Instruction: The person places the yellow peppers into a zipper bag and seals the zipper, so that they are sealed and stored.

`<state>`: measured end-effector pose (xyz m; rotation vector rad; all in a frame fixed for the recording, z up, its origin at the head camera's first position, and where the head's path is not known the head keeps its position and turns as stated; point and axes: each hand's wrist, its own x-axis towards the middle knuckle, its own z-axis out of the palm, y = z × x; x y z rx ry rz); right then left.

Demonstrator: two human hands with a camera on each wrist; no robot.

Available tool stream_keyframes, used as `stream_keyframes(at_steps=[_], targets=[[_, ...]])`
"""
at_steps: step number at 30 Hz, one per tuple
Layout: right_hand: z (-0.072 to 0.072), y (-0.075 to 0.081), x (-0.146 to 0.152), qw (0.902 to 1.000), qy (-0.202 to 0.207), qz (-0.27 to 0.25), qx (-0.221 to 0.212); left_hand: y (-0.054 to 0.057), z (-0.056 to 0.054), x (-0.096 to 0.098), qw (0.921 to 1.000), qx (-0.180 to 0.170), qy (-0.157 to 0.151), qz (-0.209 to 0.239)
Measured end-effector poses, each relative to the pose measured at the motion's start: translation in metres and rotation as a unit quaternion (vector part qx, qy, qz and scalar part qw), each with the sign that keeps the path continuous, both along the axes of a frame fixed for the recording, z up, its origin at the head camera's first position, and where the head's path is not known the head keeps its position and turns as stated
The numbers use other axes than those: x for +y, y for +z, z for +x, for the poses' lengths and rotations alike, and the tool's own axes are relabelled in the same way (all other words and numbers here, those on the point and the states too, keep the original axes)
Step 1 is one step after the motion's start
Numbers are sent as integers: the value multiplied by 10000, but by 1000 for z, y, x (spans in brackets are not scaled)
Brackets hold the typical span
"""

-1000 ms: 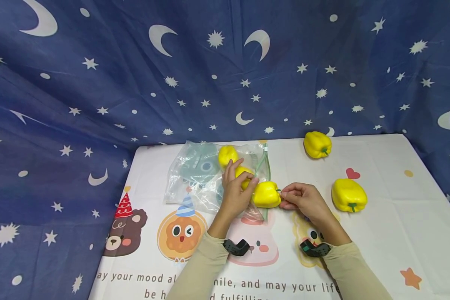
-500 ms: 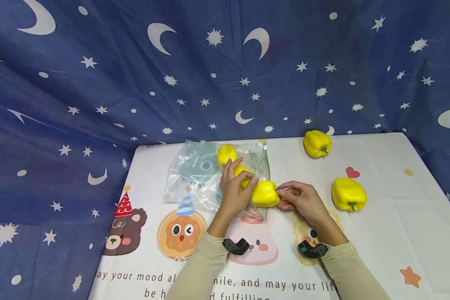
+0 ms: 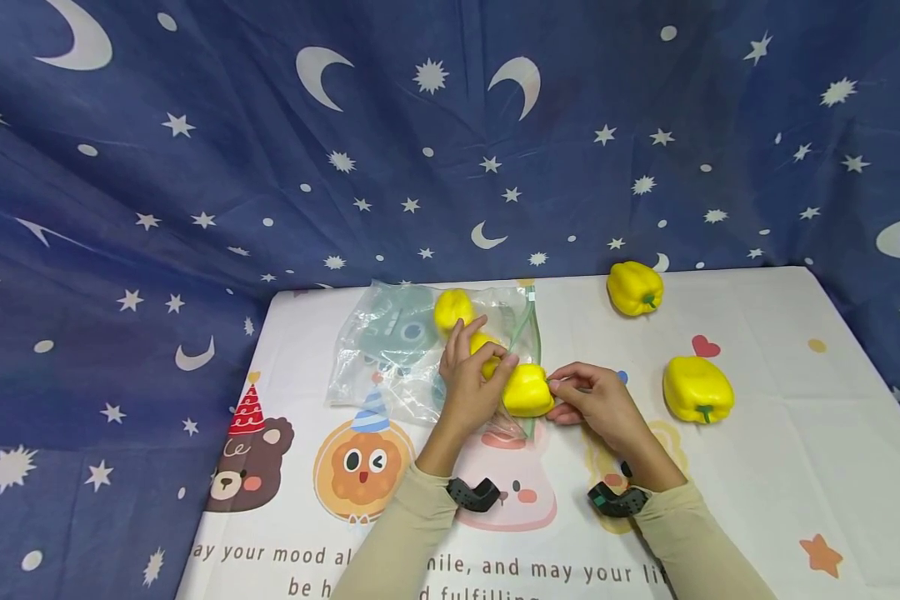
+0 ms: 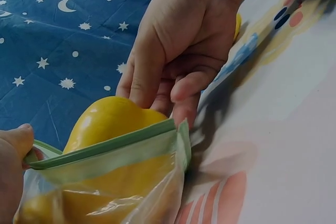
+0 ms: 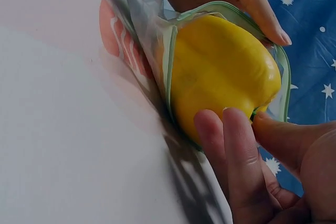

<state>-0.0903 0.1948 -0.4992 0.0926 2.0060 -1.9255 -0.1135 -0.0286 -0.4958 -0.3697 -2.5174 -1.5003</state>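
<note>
A yellow bell pepper (image 3: 527, 392) sits partway through the mouth of a clear zip bag (image 3: 352, 379); its base is inside and its stem end faces right. With thumb and fingers, my right hand (image 3: 596, 398) pinches the pepper by its green stem (image 5: 254, 114), which the fingers mostly cover. My left hand (image 3: 468, 387) holds the bag's green zip edge (image 4: 105, 148) between thumb and fingers, keeping the mouth apart around the pepper. Deeper in the bag lie two more yellow peppers, one (image 3: 454, 310) near the back and one (image 3: 484, 346) partly behind my left hand.
On the printed white tablecloth (image 3: 780, 467), two loose yellow peppers lie to the right, one (image 3: 635, 288) near the back edge and another (image 3: 698, 390) nearer. A blue curtain (image 3: 390, 125) with moons and stars hangs behind and at the left.
My right hand has moved slightly left, pushing the bell pepper further into the bag's mouth. My left hand stays nearly still on the bag edge.
</note>
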Motion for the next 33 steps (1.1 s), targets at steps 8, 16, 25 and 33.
stream_keyframes(at_steps=[8,16,25,33], targets=[[-2,-2,-7,9997,99,-235,-42,2,3,5,9996,187,192,-37],[-5,-3,-16,9986,313,-422,-67,5,6,9,9987,281,417,-106],[-9,-5,-24,9956,638,-667,-170,6,6,8,9977,373,573,38],[-9,-6,-18,9975,692,36,143,6,5,9,9969,381,677,160]])
